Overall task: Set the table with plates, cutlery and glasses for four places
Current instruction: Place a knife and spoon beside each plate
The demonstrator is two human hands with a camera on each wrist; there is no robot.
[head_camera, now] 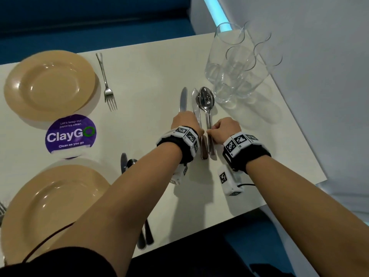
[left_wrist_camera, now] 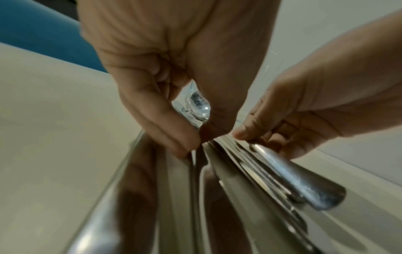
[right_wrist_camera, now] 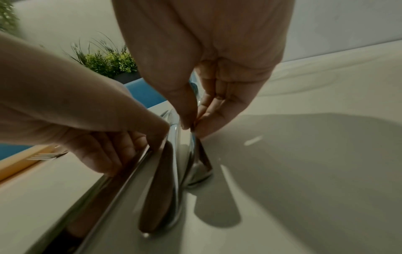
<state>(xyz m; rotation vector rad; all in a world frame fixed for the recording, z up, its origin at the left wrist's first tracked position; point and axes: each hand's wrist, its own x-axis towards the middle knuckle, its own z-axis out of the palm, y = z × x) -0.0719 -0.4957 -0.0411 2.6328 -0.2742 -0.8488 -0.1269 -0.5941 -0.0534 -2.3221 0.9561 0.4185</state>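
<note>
A bundle of cutlery lies mid-table: one knife (head_camera: 183, 98), a second knife (head_camera: 195, 102) and stacked spoons (head_camera: 207, 99). My left hand (head_camera: 184, 120) covers the handle of the leftmost knife; the left wrist view shows my left hand (left_wrist_camera: 195, 142) pinching that handle between thumb and forefinger. My right hand (head_camera: 223, 128) pinches a spoon handle (right_wrist_camera: 200, 165) right beside it, with my right hand (right_wrist_camera: 191, 127) curled round it. Two tan plates (head_camera: 50, 84) (head_camera: 52, 206) sit at the left. Several clear glasses (head_camera: 231, 62) stand close together at the back right.
A fork (head_camera: 106, 82) lies right of the far plate. A knife and spoon (head_camera: 124, 162) lie right of the near plate, partly under my left forearm. A purple round sticker (head_camera: 70, 133) sits between the plates. The white table (head_camera: 149, 76) ends near my right forearm.
</note>
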